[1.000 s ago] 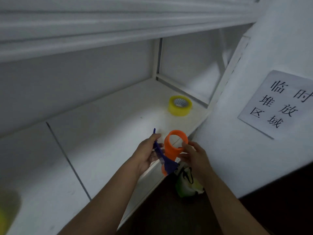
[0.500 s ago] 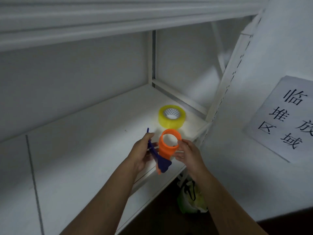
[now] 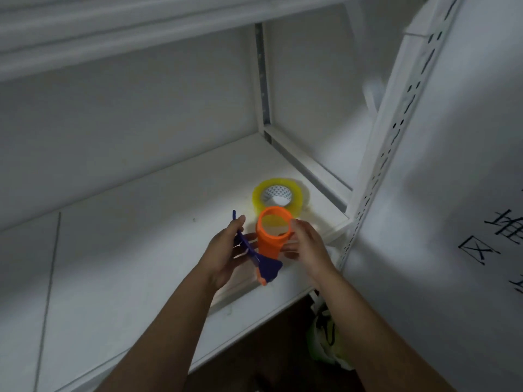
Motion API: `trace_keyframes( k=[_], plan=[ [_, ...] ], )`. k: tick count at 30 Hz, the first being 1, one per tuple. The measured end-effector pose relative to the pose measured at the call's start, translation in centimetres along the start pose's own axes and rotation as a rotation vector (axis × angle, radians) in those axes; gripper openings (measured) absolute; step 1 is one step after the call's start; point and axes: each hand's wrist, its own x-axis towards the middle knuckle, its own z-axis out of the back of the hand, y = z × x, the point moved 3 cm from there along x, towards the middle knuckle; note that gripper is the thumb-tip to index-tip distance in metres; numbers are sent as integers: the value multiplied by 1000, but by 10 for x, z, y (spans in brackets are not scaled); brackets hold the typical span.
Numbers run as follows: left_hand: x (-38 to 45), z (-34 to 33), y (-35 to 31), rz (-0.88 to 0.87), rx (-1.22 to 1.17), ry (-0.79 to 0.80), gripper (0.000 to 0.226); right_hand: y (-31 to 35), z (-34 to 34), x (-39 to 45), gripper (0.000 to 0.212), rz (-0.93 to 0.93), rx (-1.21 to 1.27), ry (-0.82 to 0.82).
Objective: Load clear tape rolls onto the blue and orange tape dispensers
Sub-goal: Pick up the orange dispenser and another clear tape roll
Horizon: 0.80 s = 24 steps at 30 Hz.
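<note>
A clear, yellowish tape roll (image 3: 300, 194) lies flat on the white shelf (image 3: 127, 250) near its right end. Just in front of it I hold both dispensers above the shelf. My left hand (image 3: 226, 256) grips the blue dispenser (image 3: 256, 257), a thin flat piece with a flared end. My right hand (image 3: 307, 247) pinches the orange dispenser (image 3: 270, 239) by its ring, which points up and is empty. The two dispensers overlap where they meet.
A perforated white upright (image 3: 396, 131) closes the shelf's right end, with a white wall and a paper sign (image 3: 503, 236) beyond. Another shelf board (image 3: 141, 24) hangs close overhead. A green-and-white bag (image 3: 325, 340) lies on the dark floor below.
My head and both hands have moved closer to the tape roll, which now sits right behind the orange ring. The grips on both dispensers are unchanged.
</note>
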Motion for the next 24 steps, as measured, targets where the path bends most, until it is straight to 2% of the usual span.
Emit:
trace_keyframes(
  k=[3, 5, 9, 12, 15, 17, 24],
  plan=[
    [15, 1, -5, -9, -37, -6, 36, 8, 4, 12, 26, 19, -7, -42],
    [25, 2, -7, 5, -79, -2, 35, 12, 8, 21, 17, 61, -98, -86],
    [42, 5, -11, 15, -158, 4, 38, 27, 18, 43, 15, 211, -472, -117],
    [54, 12, -14, 16, -204, -24, 38, 37, 15, 61, 25, 427, -872, -144],
    [63, 21, -16, 31, -240, -76, 39, 32, 1, 73, 46, 615, -1299, -74],
    [65, 24, -16, 44, -251, -107, 40, 29, -6, 77, 49, 650, -1442, -1],
    [61, 17, -16, 9, -334, -270, 38, 26, -23, 98, 60, 758, -1573, 214]
  ],
)
